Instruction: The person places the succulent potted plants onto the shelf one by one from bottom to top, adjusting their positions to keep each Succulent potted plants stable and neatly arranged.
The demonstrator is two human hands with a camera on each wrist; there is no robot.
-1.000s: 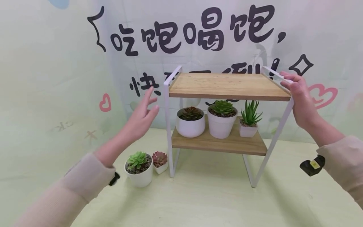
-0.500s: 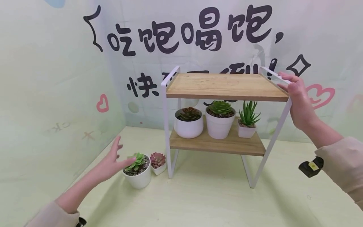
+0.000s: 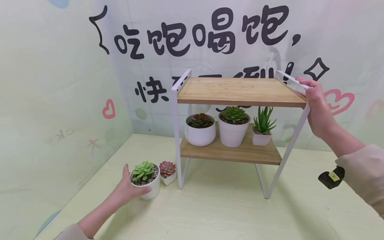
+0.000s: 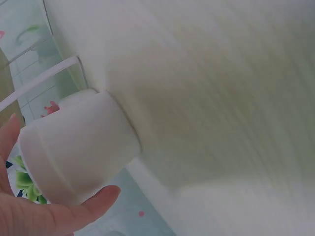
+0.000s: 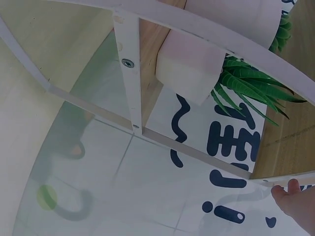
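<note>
A two-tier plant shelf [image 3: 229, 90] with wooden boards and a white metal frame stands on the table. My right hand [image 3: 318, 110] grips the top rail on its right side. Left of the shelf is a light-green succulent in a round white pot [image 3: 153, 190], standing on the table. My left hand [image 3: 126, 188] spans this pot, its thumb across the front and its fingers on the far left side, partly hidden. In the left wrist view, the left thumb [image 4: 93, 206] lies along the white pot [image 4: 83, 147] near its rim.
The lower board holds a reddish-brown succulent [image 3: 200, 133], a green succulent [image 3: 234, 133] and a spiky aloe-like plant [image 3: 261, 137], all in white pots. A small pink succulent [image 3: 168, 171] stands between the left pot and the shelf leg. A printed cloth [image 3: 144, 116] hangs behind.
My left hand has come down from beside the shelf's left post to the light-green succulent and now lies around its pot. The right hand has stayed on the rail.
</note>
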